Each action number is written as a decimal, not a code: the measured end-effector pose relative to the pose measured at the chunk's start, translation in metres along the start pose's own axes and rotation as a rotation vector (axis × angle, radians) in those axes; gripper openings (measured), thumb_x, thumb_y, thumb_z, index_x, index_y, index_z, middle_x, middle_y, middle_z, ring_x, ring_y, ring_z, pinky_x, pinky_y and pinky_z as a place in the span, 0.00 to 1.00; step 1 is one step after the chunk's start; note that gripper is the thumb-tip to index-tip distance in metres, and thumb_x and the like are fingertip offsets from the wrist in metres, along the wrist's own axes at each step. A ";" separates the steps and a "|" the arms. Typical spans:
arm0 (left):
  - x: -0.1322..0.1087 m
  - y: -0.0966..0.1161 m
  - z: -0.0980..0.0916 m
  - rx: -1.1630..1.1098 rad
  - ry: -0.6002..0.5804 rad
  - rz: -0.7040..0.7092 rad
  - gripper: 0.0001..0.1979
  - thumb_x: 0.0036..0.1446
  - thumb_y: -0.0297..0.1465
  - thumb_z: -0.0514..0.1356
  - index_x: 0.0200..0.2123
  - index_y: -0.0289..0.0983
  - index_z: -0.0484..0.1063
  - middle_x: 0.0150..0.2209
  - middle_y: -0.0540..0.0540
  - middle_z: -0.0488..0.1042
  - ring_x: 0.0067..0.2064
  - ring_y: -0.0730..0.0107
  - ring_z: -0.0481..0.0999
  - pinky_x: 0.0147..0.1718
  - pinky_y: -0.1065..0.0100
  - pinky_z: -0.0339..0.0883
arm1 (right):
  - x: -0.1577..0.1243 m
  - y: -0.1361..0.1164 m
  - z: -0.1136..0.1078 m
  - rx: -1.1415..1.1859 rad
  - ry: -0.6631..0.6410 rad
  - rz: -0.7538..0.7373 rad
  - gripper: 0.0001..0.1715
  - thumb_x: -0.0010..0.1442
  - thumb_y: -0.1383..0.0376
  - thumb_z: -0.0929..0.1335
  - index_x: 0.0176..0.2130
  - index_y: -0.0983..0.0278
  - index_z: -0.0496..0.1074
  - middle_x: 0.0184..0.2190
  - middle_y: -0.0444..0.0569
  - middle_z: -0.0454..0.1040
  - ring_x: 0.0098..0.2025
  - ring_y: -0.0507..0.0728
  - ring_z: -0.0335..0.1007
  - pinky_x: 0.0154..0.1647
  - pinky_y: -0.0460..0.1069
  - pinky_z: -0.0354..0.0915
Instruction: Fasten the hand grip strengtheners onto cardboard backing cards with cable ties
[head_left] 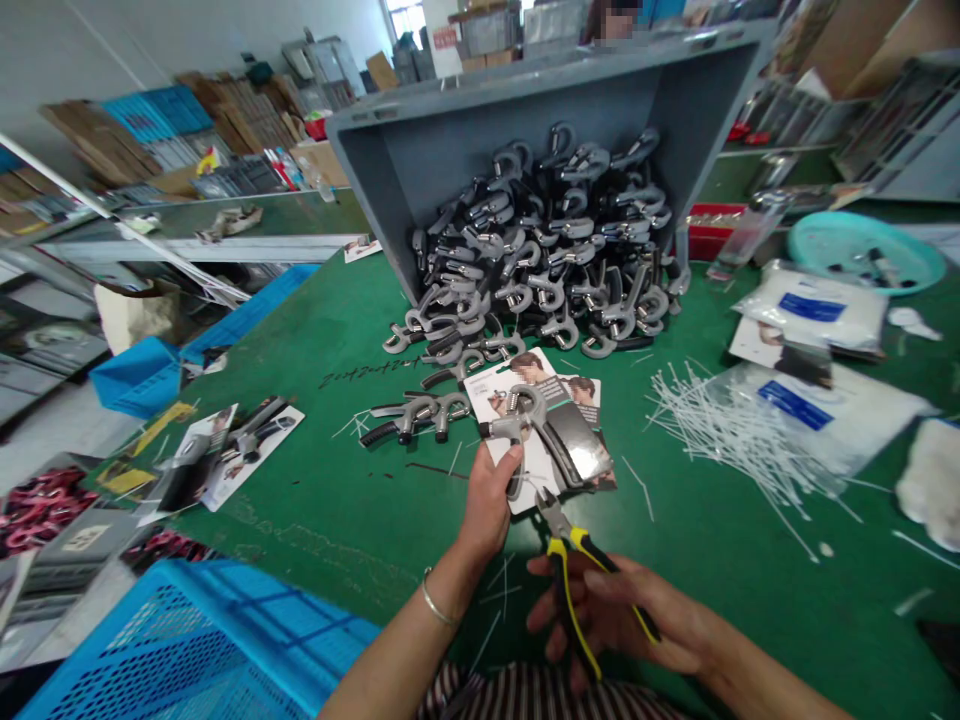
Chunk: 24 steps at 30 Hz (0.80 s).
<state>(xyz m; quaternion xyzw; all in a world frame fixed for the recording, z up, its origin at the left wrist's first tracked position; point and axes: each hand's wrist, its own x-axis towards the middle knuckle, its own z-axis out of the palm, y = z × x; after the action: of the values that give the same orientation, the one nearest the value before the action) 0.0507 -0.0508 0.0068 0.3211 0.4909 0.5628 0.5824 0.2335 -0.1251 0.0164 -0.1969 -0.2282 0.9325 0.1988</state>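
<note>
My left hand (491,500) grips a grey hand gripper (529,420) mounted on a printed backing card (570,440), holding it just above the green table (322,330). My right hand (607,610) is closed round the yellow and black handles of small cutting pliers (570,550). The pliers' jaws point up at the card's lower edge, close to my left thumb. Two loose hand grippers (416,418) lie on the table just left of the card.
A tipped grey bin (420,160) spills a heap of hand grippers (547,250) onto the table behind. White cable ties (720,430) and plastic bags (817,310) lie right. Carded grippers (225,450) lie left, beside blue crates (202,640). A teal bowl (866,250) stands far right.
</note>
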 end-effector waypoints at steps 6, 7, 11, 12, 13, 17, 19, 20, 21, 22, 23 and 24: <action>-0.010 0.003 0.006 -0.041 -0.033 -0.037 0.25 0.56 0.42 0.63 0.54 0.39 0.66 0.55 0.42 0.74 0.53 0.58 0.75 0.49 0.63 0.69 | 0.010 0.002 -0.001 0.111 -0.079 0.000 0.34 0.61 0.53 0.67 0.61 0.66 0.62 0.47 0.63 0.75 0.44 0.64 0.76 0.40 0.58 0.71; -0.011 0.004 0.005 -0.038 -0.034 -0.044 0.25 0.56 0.42 0.63 0.54 0.39 0.66 0.54 0.42 0.74 0.52 0.58 0.75 0.48 0.63 0.69 | 0.011 0.002 -0.002 0.111 -0.075 0.002 0.33 0.61 0.53 0.67 0.60 0.66 0.63 0.44 0.61 0.76 0.41 0.62 0.77 0.37 0.56 0.72; -0.014 0.004 0.003 -0.059 -0.052 -0.041 0.22 0.57 0.41 0.62 0.53 0.39 0.67 0.52 0.43 0.76 0.51 0.60 0.76 0.48 0.64 0.69 | 0.013 0.007 -0.008 0.137 -0.071 -0.018 0.24 0.62 0.53 0.67 0.50 0.67 0.70 0.27 0.47 0.72 0.21 0.51 0.69 0.19 0.44 0.65; -0.013 0.004 0.002 -0.058 -0.060 -0.034 0.21 0.58 0.40 0.61 0.52 0.39 0.67 0.52 0.44 0.76 0.51 0.60 0.75 0.49 0.64 0.68 | 0.014 0.009 -0.010 0.140 -0.062 -0.032 0.22 0.62 0.53 0.67 0.48 0.67 0.71 0.24 0.44 0.69 0.18 0.48 0.64 0.16 0.43 0.62; -0.013 0.004 0.000 -0.042 -0.065 -0.019 0.20 0.58 0.40 0.61 0.52 0.39 0.67 0.52 0.44 0.75 0.52 0.60 0.75 0.50 0.63 0.67 | 0.015 0.011 -0.011 0.132 -0.039 -0.049 0.20 0.63 0.54 0.67 0.45 0.67 0.71 0.23 0.42 0.68 0.16 0.47 0.61 0.14 0.42 0.60; -0.009 0.004 -0.011 0.259 0.029 0.080 0.18 0.57 0.38 0.63 0.49 0.39 0.69 0.48 0.44 0.76 0.48 0.62 0.75 0.49 0.64 0.65 | 0.022 0.021 -0.015 -0.059 0.184 -0.081 0.18 0.62 0.52 0.68 0.40 0.65 0.68 0.22 0.42 0.68 0.15 0.47 0.59 0.12 0.41 0.57; -0.008 0.007 -0.017 0.426 0.087 0.131 0.18 0.55 0.38 0.65 0.46 0.38 0.69 0.44 0.44 0.77 0.43 0.61 0.75 0.45 0.64 0.66 | 0.027 0.022 -0.014 -0.205 0.275 -0.077 0.22 0.61 0.49 0.68 0.40 0.65 0.67 0.23 0.41 0.68 0.15 0.47 0.59 0.11 0.41 0.55; -0.008 0.009 -0.019 0.478 0.095 0.152 0.18 0.54 0.39 0.65 0.45 0.38 0.69 0.42 0.44 0.77 0.41 0.61 0.75 0.43 0.64 0.66 | 0.029 0.022 -0.012 -0.293 0.307 -0.082 0.24 0.60 0.47 0.68 0.40 0.64 0.67 0.22 0.41 0.67 0.15 0.47 0.58 0.11 0.41 0.54; -0.006 0.012 -0.022 0.511 0.091 0.174 0.18 0.54 0.39 0.65 0.45 0.38 0.69 0.42 0.44 0.77 0.40 0.61 0.76 0.42 0.64 0.66 | 0.031 0.020 -0.009 -0.407 0.332 -0.106 0.24 0.61 0.46 0.67 0.39 0.64 0.66 0.22 0.41 0.66 0.15 0.47 0.58 0.12 0.41 0.54; -0.003 0.017 -0.025 0.537 0.086 0.198 0.19 0.54 0.39 0.65 0.46 0.38 0.69 0.42 0.44 0.77 0.40 0.61 0.76 0.42 0.65 0.66 | 0.031 0.017 -0.005 -0.551 0.352 -0.150 0.23 0.61 0.46 0.67 0.37 0.64 0.66 0.22 0.41 0.66 0.17 0.47 0.59 0.14 0.41 0.55; 0.001 0.022 -0.031 0.558 0.095 0.222 0.19 0.54 0.40 0.65 0.47 0.38 0.68 0.42 0.44 0.77 0.41 0.61 0.75 0.42 0.64 0.66 | 0.031 0.014 -0.002 -0.716 0.370 -0.205 0.22 0.62 0.47 0.66 0.34 0.63 0.66 0.23 0.42 0.66 0.20 0.48 0.60 0.17 0.42 0.57; 0.007 0.030 -0.040 0.577 0.125 0.242 0.20 0.55 0.40 0.64 0.47 0.38 0.68 0.42 0.44 0.77 0.41 0.61 0.75 0.42 0.64 0.67 | 0.029 0.011 0.001 -0.882 0.383 -0.259 0.20 0.64 0.49 0.66 0.32 0.63 0.67 0.24 0.43 0.67 0.23 0.49 0.62 0.20 0.43 0.59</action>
<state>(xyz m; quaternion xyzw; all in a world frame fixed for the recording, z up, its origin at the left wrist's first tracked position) 0.0023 -0.0468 0.0206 0.4937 0.6236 0.4841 0.3648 0.2057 -0.1210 0.0041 -0.4001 -0.5828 0.6619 0.2493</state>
